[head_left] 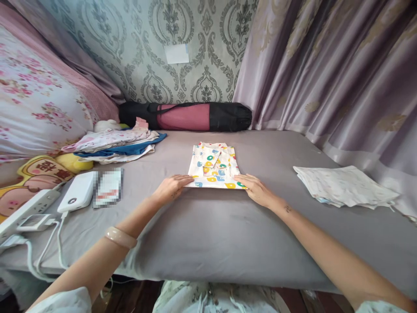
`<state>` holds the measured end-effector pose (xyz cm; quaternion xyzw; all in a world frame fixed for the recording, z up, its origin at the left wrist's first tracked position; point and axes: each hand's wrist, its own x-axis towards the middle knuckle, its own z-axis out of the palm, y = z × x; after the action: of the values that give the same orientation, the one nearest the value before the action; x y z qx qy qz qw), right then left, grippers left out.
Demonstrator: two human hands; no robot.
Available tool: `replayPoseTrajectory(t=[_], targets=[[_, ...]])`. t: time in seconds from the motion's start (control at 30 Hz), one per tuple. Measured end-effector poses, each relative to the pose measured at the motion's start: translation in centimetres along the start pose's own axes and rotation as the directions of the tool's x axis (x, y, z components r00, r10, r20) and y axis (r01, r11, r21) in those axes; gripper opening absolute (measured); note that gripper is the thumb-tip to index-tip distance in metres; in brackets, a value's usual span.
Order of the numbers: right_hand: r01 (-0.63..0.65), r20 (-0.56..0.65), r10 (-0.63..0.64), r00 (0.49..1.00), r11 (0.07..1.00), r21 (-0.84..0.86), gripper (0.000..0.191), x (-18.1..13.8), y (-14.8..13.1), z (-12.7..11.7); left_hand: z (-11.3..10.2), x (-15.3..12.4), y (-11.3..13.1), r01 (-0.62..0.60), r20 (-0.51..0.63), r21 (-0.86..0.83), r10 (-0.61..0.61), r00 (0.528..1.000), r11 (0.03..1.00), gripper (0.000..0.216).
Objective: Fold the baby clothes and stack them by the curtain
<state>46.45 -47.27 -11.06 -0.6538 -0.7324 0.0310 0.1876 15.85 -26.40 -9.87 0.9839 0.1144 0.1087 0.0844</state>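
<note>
A white garment, printed with yellow, blue, green and red figures, lies folded into a rough square on the grey sheet. One narrow flap of it, perhaps a sleeve, rests slantwise across its top. My left hand grips the near left corner, fingers pointing inward over the cloth. At the near right corner, my right hand holds the cloth the same way. Both thumbs are mostly hidden. The near edge between my hands is straight and looks slightly raised.
A pile of folded clothes lies back left, and thin white cloths lie right. Left stand a power bank, a power strip with cables, and a yellow plush. A black-and-pink rolled bag lies along the wall.
</note>
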Motion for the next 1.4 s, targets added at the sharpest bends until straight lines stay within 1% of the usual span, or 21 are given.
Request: replayPoseTrajectory(t=[0.13,0.2,0.27,0.3,0.33,0.4,0.43,0.5,0.53,0.6,0.67,0.7,0.77,0.87,0.93,1.0,1.07,1.2,1.3,1.4], targets=[[0.015,0.020,-0.015,1.000,1.000,-0.017,0.074,-2.3,-2.0,-1.2,-0.8,-1.8,1.6,-0.071,-0.041,-0.036,0.070,0.997,0.997,0.047],[0.020,0.035,-0.020,0.999,1.000,0.000,0.073,-3.9,-3.3,-1.9,-1.3,-3.2,2.9,-0.100,-0.046,-0.076,0.097,0.994,0.992,0.046],[0.013,0.050,-0.014,0.999,0.999,0.032,0.072,-5.5,-4.7,-2.6,-1.8,-4.6,4.5,-0.104,-0.060,-0.149,0.096,0.994,0.983,0.044],[0.007,0.060,-0.010,0.998,0.998,0.056,0.073,-6.1,-5.3,-3.0,-2.1,-5.2,5.3,-0.092,-0.076,-0.202,0.078,0.994,0.975,0.041],[0.000,0.070,-0.006,0.998,0.997,0.083,0.072,-6.6,-5.7,-3.4,-2.3,-5.6,6.0,-0.051,-0.098,-0.264,0.026,0.995,0.963,0.037],[-0.039,0.058,0.031,0.998,0.989,0.140,0.067,-6.9,-6.3,-4.0,-2.7,-5.8,7.2,0.069,-0.111,-0.407,-0.124,0.986,0.911,0.029],[-0.076,0.044,0.069,0.997,0.982,0.171,0.061,-6.7,-6.4,-4.2,-2.8,-5.6,7.5,0.143,-0.108,-0.477,-0.219,0.970,0.867,0.027],[-0.177,0.002,0.181,0.983,0.955,0.237,0.046,-5.6,-6.2,-4.5,-2.8,-4.4,7.7,0.254,-0.117,-0.607,-0.401,0.909,0.753,0.025],[-0.230,-0.023,0.245,0.969,0.936,0.267,0.039,-4.7,-6.0,-4.6,-2.7,-3.6,7.6,0.274,-0.137,-0.669,-0.476,0.868,0.691,0.026],[-0.315,-0.091,0.360,0.928,0.893,0.321,0.032,-2.6,-5.2,-4.5,-2.3,-1.5,7.0,0.230,-0.201,-0.781,-0.583,0.787,0.580,0.029],[-0.358,-0.177,0.443,0.879,0.858,0.368,0.032,-0.3,-4.3,-4.1,-1.7,0.8,6.2,0.164,-0.247,-0.850,-0.652,0.717,0.501,0.033],[-0.369,-0.213,0.472,0.855,0.845,0.387,0.032,0.8,-3.8,-3.9,-1.3,1.9,5.7,0.152,-0.264,-0.863,-0.686,0.678,0.483,0.034],[-0.400,-0.272,0.521,0.809,0.827,0.395,0.029,3.0,-2.9,-3.4,-0.5,3.8,4.5,0.182,-0.285,-0.858,-0.741,0.608,0.480,0.030],[-0.495,-0.316,0.588,0.744,0.804,0.330,0.028,5.7,-1.7,-2.6,0.6,6.1,2.9,0.318,-0.287,-0.799,-0.788,0.545,0.511,0.024],[-0.559,-0.304,0.624,0.719,0.781,0.280,0.028,7.1,-1.0,-2.1,1.1,7.1,2.0,0.418,-0.288,-0.738,-0.808,0.515,0.530,0.022],[-0.609,-0.278,0.649,0.708,0.760,0.226,0.026,8.2,-0.3,-1.4,1.3,8.0,1.4,0.507,-0.286,-0.666,-0.816,0.503,0.547,0.020],[-0.649,-0.246,0.668,0.702,0.743,0.164,0.025,9.0,0.2,-0.8,1.4,8.6,1.1,0.576,-0.278,-0.592,-0.814,0.510,0.564,0.019],[-0.707,-0.187,0.700,0.689,0.706,0.038,0.033,9.8,0.6,0.3,2.0,9.6,0.8,0.676,-0.243,-0.430,-0.798,0.551,0.598,0.024],[-0.728,-0.151,0.716,0.681,0.684,-0.039,0.039,9.9,0.1,0.8,2.7,9.9,0.8,0.731,-0.202,-0.296,-0.789,0.581,0.614,0.028],[-0.739,-0.124,0.729,0.674,0.664,-0.117,0.039,9.9,-0.5,1.3,3.4,10.2,0.7,0.764,-0.166,-0.171,-0.782,0.600,0.622,0.032]])
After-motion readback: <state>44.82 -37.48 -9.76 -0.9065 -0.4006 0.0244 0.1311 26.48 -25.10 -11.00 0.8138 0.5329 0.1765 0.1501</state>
